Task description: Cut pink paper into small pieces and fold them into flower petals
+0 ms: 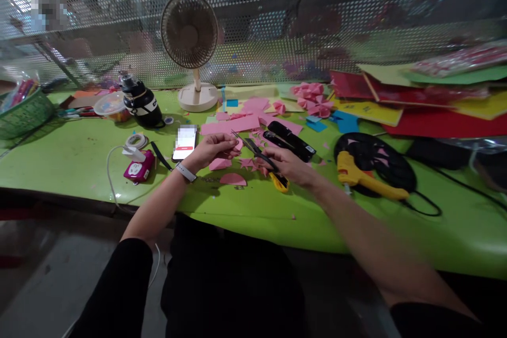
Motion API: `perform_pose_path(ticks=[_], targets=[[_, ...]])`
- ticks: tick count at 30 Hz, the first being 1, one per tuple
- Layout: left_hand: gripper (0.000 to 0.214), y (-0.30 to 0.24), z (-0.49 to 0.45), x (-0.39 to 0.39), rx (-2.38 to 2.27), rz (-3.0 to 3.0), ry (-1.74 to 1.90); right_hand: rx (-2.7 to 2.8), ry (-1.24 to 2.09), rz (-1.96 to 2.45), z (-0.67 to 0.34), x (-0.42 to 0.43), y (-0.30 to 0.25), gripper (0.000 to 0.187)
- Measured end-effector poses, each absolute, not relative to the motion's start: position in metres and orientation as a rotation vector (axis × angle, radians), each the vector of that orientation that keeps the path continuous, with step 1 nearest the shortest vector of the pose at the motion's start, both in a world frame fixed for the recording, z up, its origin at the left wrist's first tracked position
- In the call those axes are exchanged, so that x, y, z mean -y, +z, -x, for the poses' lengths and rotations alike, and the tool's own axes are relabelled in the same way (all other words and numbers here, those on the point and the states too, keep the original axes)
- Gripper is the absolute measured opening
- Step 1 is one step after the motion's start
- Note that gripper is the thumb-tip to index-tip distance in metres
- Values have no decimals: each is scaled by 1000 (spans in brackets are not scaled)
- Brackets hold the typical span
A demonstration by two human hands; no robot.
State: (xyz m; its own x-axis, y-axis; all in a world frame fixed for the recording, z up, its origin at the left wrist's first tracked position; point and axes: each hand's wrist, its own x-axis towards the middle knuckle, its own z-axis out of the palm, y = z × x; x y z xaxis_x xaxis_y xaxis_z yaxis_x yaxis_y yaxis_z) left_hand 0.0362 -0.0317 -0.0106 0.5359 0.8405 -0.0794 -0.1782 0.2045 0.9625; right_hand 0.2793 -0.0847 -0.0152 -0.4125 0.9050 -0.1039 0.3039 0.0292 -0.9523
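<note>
My left hand (216,149) is closed in a pinch on a small pink paper piece (238,144) above the green table (79,153). My right hand (289,165) grips yellow-handled scissors (261,158), whose open blades point toward that piece. Pink scraps and a pink half-circle (233,179) lie on the table just below both hands. A white watch sits on my left wrist.
A phone (185,142), a pink device with a white cable (138,169), a black bottle (141,103), a small fan (192,47), a yellow glue gun (366,178) on a black mat, a green basket (24,113) and stacked coloured paper (428,103) lie around. A perforated screen stands behind.
</note>
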Motion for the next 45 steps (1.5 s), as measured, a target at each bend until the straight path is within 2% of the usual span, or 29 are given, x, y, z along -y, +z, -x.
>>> perform_pose_path(ticks=[11,25,29,34,37,40,45], targets=[[28,-6,-36,31,-740,-1161,775,1712,1391,1199,-275,85,-13,47],[21,-11,-35,22,-772,-993,817,1505,1154,1297,-281,66,-23,50],[15,-11,-37,20,-791,-916,857,1596,1005,1382,-284,54,-26,48],[17,-10,-39,22,-749,-914,884,1848,796,1565,-276,32,-12,35],[16,-12,-40,21,-726,-892,882,2022,528,1743,-259,11,-3,26],[16,-14,-39,19,-690,-919,900,2147,267,1864,-238,-9,-1,25],[15,-12,-36,19,-587,-979,954,2285,149,1914,-215,-24,-11,19]])
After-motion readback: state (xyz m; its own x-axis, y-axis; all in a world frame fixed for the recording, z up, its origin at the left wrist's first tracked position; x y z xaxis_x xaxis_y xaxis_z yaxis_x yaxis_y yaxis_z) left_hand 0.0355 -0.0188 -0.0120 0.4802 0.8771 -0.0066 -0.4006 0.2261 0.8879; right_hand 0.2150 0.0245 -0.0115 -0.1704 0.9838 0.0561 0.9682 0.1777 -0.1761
